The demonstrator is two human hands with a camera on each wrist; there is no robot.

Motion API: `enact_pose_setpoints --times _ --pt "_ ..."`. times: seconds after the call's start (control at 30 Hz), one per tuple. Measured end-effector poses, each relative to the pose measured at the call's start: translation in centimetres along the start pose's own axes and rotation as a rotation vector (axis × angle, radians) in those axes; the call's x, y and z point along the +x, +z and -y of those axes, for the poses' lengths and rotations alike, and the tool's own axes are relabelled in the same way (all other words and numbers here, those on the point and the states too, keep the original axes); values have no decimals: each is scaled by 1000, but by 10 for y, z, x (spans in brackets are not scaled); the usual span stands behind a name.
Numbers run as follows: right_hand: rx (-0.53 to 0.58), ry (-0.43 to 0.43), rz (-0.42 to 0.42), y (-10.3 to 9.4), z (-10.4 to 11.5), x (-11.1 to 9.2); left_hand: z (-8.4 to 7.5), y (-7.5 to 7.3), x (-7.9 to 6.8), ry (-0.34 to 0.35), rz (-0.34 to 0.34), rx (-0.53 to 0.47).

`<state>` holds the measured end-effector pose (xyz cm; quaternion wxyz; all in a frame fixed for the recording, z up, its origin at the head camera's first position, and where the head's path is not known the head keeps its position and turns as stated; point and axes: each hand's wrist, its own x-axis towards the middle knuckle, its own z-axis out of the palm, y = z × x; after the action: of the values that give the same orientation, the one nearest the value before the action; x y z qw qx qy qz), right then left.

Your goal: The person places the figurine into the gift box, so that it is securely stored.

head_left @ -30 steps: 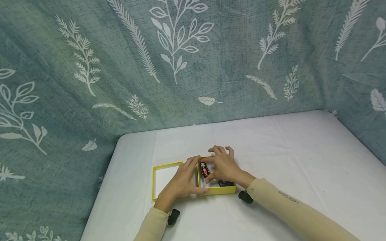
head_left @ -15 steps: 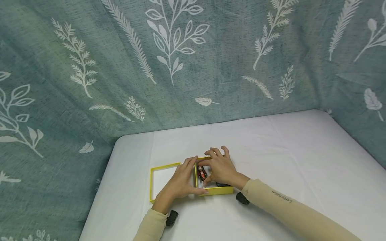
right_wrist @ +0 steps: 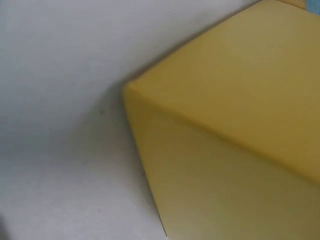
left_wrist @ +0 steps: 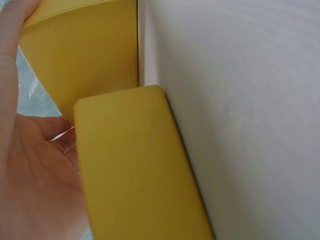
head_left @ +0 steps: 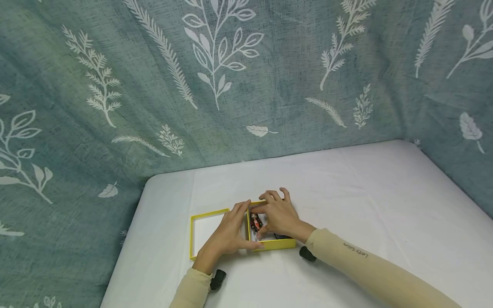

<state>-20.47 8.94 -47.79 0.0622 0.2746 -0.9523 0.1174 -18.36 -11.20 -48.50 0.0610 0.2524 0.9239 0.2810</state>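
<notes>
An open yellow box (head_left: pixel 278 244) with a white inside stands on the table. My left hand (head_left: pixel 227 233) grips its left end, thumb at the front wall and fingers at the far corner. In the left wrist view that hand (left_wrist: pixel 42 175) shows beside the yellow walls. My right hand (head_left: pixel 281 217) reaches into the box, thumb and index finger at the two ends of a small doll figurine (head_left: pixel 256 223) with dark hair and red clothing. A dark blue item (head_left: pixel 282 236), partly hidden by this hand, lies in the box's front right part. The right wrist view shows only the box's outer corner (right_wrist: pixel 220 115).
A yellow-rimmed lid (head_left: pixel 191 237), white inside, lies left of the box, partly behind my left hand. White cloth (head_left: pixel 346 192) covers the table. A green leaf-patterned curtain (head_left: pixel 231 85) hangs behind and at the sides.
My right hand has lowered slightly toward the front of the box, and the figurine has shifted with it. My left hand keeps its place at the box. The head view has turned slightly right.
</notes>
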Motion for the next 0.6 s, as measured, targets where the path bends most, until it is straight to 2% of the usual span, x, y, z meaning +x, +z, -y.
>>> enact_pose_setpoints --times 0.23,0.47,0.6 --pt "7 -18 -1 -1 -2 0 1 1 0 5 2 -1" --pt "24 -49 52 -4 -4 0 1 0 -1 -6 6 -17" --pt "26 -65 49 -5 -5 0 0 0 0 -9 6 -15"
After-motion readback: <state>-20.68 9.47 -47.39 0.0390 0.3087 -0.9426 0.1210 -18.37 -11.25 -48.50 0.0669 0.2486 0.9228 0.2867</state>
